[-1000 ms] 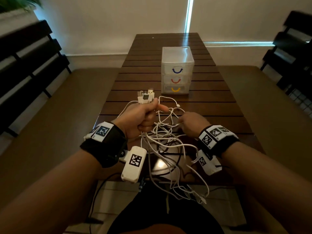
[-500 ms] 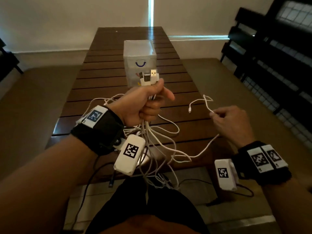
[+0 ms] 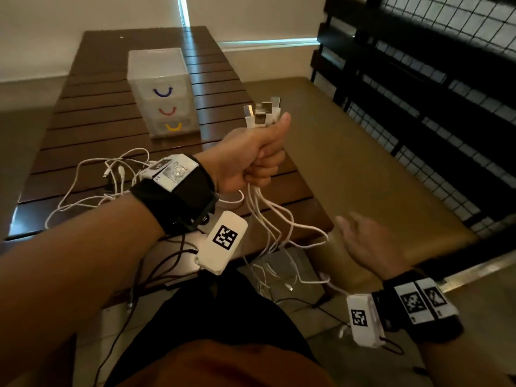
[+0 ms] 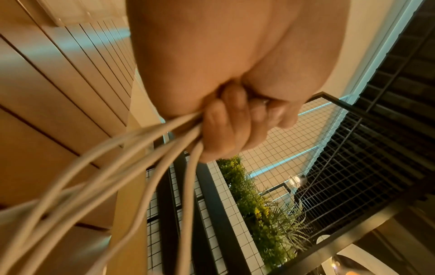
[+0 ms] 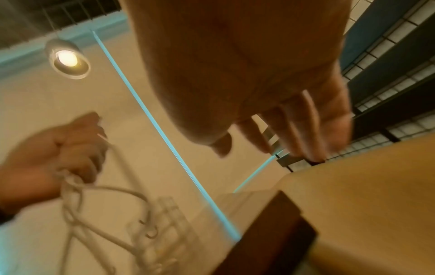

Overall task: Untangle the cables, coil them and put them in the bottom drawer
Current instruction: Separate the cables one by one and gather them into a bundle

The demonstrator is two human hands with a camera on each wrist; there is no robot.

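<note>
My left hand (image 3: 257,157) is raised over the table's right edge and grips a bundle of white cables (image 3: 268,216) in its fist, with several USB plugs (image 3: 262,113) sticking out above the thumb. In the left wrist view the cables (image 4: 150,158) fan out from under the curled fingers (image 4: 226,130). Their loose ends hang past the table edge, and more white cable (image 3: 111,174) lies tangled on the table behind my wrist. My right hand (image 3: 365,238) hangs open below and to the right, fingers (image 5: 303,126) straight, holding nothing. The three-drawer plastic unit (image 3: 162,90) stands further back; its bottom drawer (image 3: 174,127) with the yellow handle looks closed.
The dark slatted wooden table (image 3: 92,129) runs away from me. A padded bench (image 3: 363,152) flanks it on the right, with a black wire-grid railing (image 3: 435,88) behind. Dark cords (image 3: 156,269) from the wrist cameras dangle near my lap.
My left hand has lifted the bundle and carried it right, beyond the table edge. My right hand has let go of the single cable end it pinched and dropped lower, open.
</note>
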